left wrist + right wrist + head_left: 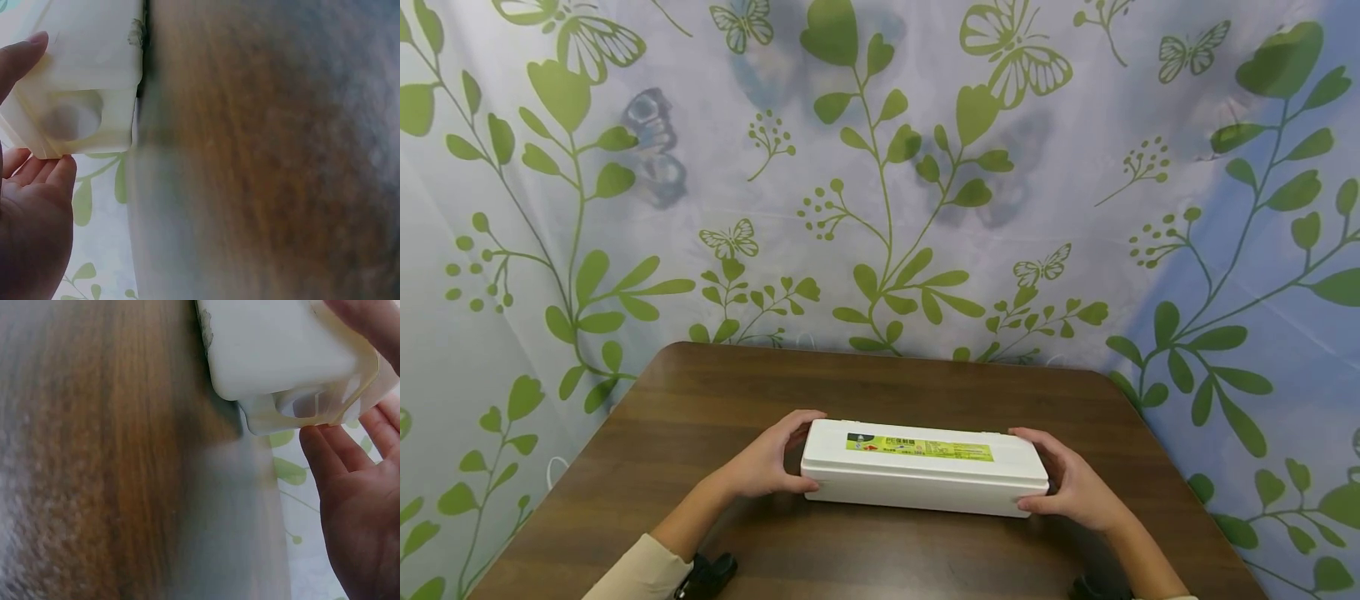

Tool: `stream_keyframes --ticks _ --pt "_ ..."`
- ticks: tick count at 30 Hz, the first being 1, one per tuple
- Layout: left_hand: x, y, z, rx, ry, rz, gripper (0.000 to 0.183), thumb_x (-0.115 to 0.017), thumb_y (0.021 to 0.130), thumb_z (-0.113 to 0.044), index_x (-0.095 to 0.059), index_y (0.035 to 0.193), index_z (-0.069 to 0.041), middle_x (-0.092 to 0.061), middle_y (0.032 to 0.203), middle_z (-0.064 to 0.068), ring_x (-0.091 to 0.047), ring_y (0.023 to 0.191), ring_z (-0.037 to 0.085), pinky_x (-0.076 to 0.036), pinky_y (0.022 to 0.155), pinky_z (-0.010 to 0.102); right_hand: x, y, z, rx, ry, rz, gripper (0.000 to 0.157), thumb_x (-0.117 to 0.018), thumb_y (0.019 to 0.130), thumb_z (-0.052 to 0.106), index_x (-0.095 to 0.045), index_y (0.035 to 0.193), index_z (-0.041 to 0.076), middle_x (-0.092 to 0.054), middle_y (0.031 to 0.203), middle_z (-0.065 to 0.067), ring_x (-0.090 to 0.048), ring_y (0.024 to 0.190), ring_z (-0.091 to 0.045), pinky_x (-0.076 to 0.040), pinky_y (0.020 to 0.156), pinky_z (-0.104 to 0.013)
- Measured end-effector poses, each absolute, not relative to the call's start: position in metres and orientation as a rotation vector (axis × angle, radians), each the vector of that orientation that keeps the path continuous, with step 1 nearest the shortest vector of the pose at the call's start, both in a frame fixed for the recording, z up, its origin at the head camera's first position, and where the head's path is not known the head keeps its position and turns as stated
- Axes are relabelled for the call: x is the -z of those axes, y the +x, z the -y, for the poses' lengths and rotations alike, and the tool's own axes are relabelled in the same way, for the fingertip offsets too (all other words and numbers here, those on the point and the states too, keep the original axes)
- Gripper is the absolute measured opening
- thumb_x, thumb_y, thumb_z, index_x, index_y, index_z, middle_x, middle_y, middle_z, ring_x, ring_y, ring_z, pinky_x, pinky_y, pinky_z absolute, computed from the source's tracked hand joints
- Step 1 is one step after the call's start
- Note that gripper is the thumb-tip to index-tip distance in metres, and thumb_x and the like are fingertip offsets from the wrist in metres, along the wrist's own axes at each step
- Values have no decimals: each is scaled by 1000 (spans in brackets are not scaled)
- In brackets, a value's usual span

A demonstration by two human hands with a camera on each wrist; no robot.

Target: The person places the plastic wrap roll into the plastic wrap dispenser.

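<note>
Head: white box (925, 468) mid-table (715, 392), left hand (767, 463) and right hand (1075, 487) grasping its ends.
Left wrist: fingers (53, 172) curled at end recess.
Right wrist: fingertips only; smooth plastic, uneven lift may slip.
</note>
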State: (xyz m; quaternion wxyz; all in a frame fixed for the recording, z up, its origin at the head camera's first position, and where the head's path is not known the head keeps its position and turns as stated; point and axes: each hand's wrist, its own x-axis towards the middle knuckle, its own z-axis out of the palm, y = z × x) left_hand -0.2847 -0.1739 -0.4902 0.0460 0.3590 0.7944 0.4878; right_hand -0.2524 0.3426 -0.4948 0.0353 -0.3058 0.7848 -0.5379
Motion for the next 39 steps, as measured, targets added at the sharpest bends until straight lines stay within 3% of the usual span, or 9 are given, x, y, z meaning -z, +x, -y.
stream_keyframes --ticks 7,13,20,24,29,39 --pt "491 -285 175 -1499 1090 -2405 95 -94 74 -22 -39 149 -8 -48 147 8 -48 139 29 -36 117 49 495 -252 -340 1639 -883 -2435 95 -85 77 -4 -33 155 7 -48 141 -21 -61 112 -12 -61 78 -36" --pt "493 -284 174 -1500 1084 -2394 95 -94 74 -20 -38 149 -1 -47 147 9 -48 138 29 -37 117 47 496 -252 -339 1622 -837 -2477 94 -85 77 -2 -33 155 4 -48 139 -23 -61 111 -12 -61 80 -33" --pt "493 -284 174 -1492 1077 -2413 91 -94 74 -20 -41 147 -7 -49 144 7 -50 135 24 -39 117 41 497 -251 -338 1646 -813 -2473 91 -85 77 -2 -36 153 5 -49 137 -20 -62 108 -12 -61 78 -35" --pt "491 -284 173 -1484 1088 -2445 87 -93 74 -17 -43 145 -8 -52 141 6 -53 132 23 -42 116 34 497 -250 -337 1676 -819 -2459 91 -85 77 -4 -36 153 6 -48 137 -20 -62 105 -13 -62 61 -40" --pt "490 -285 172 -1476 1106 -2471 85 -93 73 -15 -45 143 -8 -54 139 5 -55 129 22 -45 114 36 499 -249 -336 1702 -822 -2470 91 -85 76 -5 -37 153 6 -49 134 -21 -64 100 -14 -57 46 -41" --pt "492 -283 169 -1474 1066 -2531 84 -94 69 -12 -49 140 -8 -57 137 6 -59 127 22 -48 110 39 501 -248 -336 1669 -830 -2593 91 -92 71 0 -45 148 7 -55 135 -20 -67 102 -13 -62 70 -35"
